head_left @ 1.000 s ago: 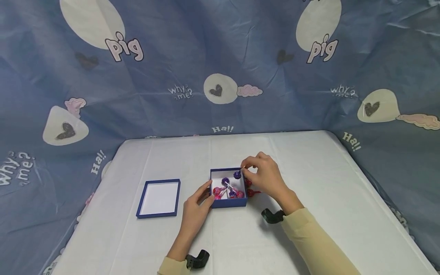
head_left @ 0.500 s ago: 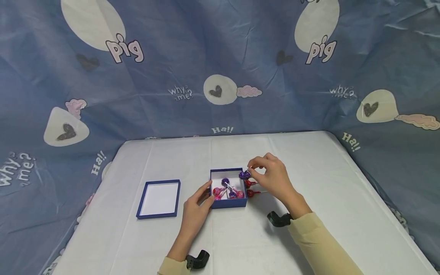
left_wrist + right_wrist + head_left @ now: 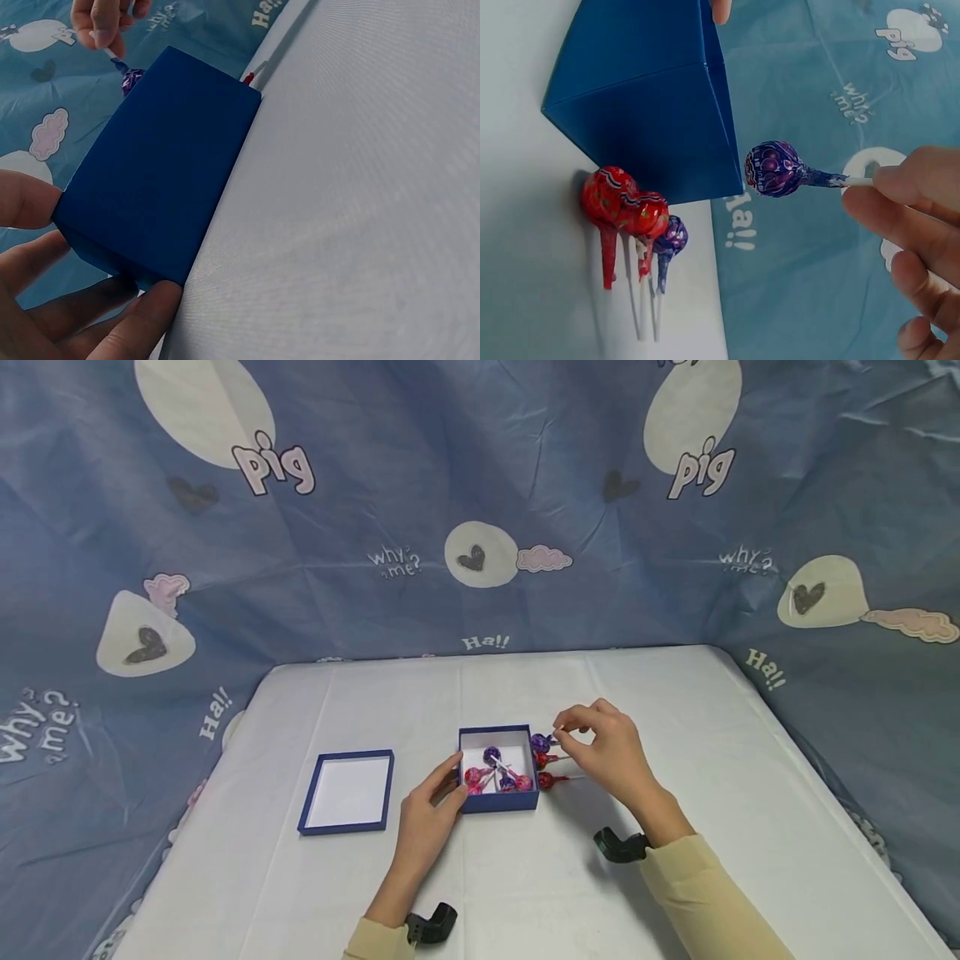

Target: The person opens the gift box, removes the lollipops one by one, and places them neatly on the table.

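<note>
A blue box [image 3: 499, 802] with a white inside holds several purple and pink lollipops [image 3: 492, 757]. My left hand [image 3: 427, 818] grips its left side; in the left wrist view thumb and fingers close around the box's corner. Just beyond the box's right wall, my right hand [image 3: 607, 752] pinches the white stick of a purple lollipop [image 3: 775, 169] between thumb and forefinger, its round head pointing toward the box. Below it on the table lie two red lollipops [image 3: 609, 196] and another purple lollipop [image 3: 672, 235], heads beside the box wall and sticks pointing away.
The blue-rimmed lid [image 3: 347, 793] lies to the left of the box, white inside up. A white cloth [image 3: 525, 885] covers the table. Blue printed sheeting [image 3: 480, 460] hangs behind and at both sides.
My right hand has lifted the purple lollipop out of the box's back right corner and carried it rightward past the wall. The left hand and the box have stayed put.
</note>
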Available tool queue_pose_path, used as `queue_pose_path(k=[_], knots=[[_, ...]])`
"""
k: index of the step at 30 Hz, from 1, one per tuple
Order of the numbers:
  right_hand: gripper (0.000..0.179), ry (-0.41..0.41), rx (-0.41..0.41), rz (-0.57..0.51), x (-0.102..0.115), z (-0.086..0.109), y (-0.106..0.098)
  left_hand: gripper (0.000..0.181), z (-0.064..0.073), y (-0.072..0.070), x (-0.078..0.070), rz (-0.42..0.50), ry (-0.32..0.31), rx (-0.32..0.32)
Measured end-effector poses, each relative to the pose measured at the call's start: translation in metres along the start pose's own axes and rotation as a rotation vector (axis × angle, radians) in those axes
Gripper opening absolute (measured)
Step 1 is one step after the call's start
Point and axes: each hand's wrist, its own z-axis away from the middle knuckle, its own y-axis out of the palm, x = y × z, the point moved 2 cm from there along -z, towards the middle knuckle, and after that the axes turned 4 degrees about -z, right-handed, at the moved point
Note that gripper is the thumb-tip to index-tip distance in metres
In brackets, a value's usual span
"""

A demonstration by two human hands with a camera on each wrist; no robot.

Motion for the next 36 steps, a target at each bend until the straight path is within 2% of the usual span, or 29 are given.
queue_pose_path(k=[11, 22, 36], knots=[[0.013, 0.034, -0.018, 0.021, -0.007, 0.014, -0.008, 0.047, 0.000, 0.000, -0.002, 0.004, 0.020, -0.003], [0.015, 0.051, -0.023, 0.039, -0.013, 0.030, -0.011, 0.045, 0.000, 0.000, -0.002, 0.000, -0.013, 0.000], [0.017, 0.108, 0.005, 0.034, -0.021, 0.051, -0.009, 0.045, -0.001, 0.000, -0.002, 0.005, -0.022, 0.003]])
